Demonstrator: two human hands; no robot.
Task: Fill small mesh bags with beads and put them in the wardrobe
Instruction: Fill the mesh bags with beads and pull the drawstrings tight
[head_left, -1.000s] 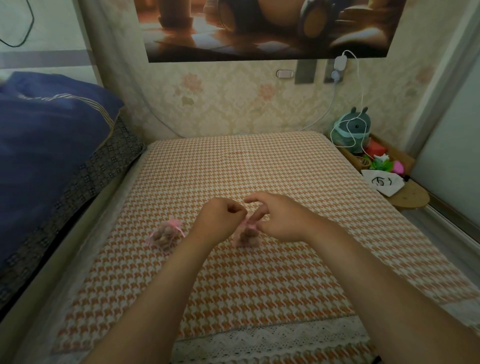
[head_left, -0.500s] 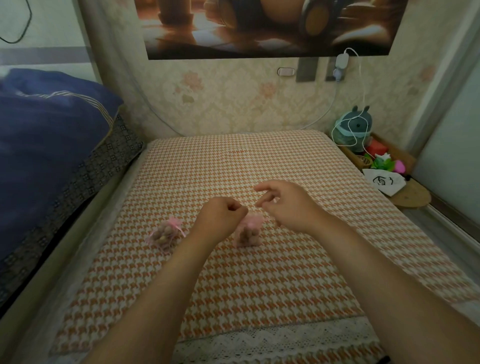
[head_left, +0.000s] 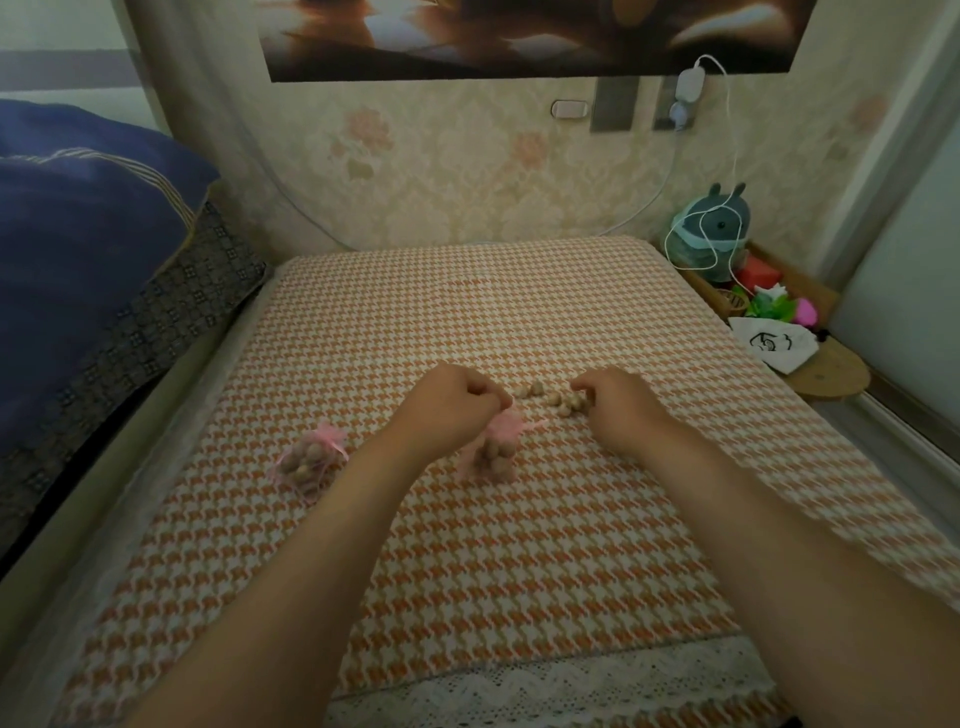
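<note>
While you look down through the head camera, your left hand (head_left: 452, 400) sits near the middle of the bed (head_left: 467, 597), curled into a fist. Its grip is narrow and pinches the gathered top of a pink mesh bag (head_left: 498, 449). That bag hangs from the fist toward 6 o'clock, lumpy with beads, and its bottom seems to touch the orange houndstooth cover.

Your right hand (head_left: 618, 410) lies at 3 o'clock of the left one, apart from it, knuckles up and fingers curled down. Its fingertips are at a small scatter of loose beads (head_left: 553, 400) lying on the cover between your two hands. I cannot tell whether that grip has a bead in it or only touches them.

A second mesh bag (head_left: 310, 457), filled and drawn closed, lies on its side on the cover at 9 o'clock of the held bag, well clear of your forearm.

At 10 o'clock of the view, a blue quilt (head_left: 78, 234) is heaped beside the bed. At 2 o'clock, a green plush toy (head_left: 711, 228) stands with a white cable (head_left: 732, 156) looped over it, and a white pouch (head_left: 774, 343) lies just below it.
</note>
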